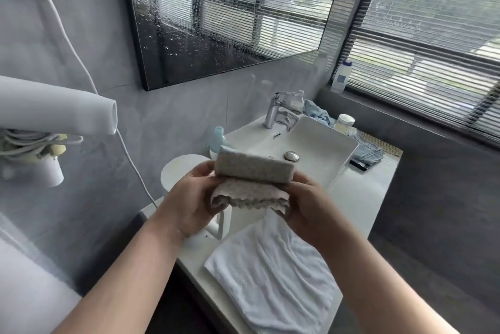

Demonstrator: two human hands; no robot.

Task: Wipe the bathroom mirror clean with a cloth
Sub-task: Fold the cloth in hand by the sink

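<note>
A folded grey-beige cloth [253,171] is held in front of me above the vanity, between both hands. My left hand [189,203] grips its left end, thumb on top near the upper fold. My right hand [308,206] grips its right end, fingers curled under the lower scalloped layers. The mirror [224,17] hangs on the grey wall above and behind the cloth. Its lower part is covered in water drops and streaks, and it reflects the window blinds.
A white basin [332,149] with a chrome tap [273,111] sits on the counter. A white towel [273,274] lies below my hands. A white hair dryer [54,109] with its cable hangs at left. Bottles, a jar and blue cloths stand near the blinds.
</note>
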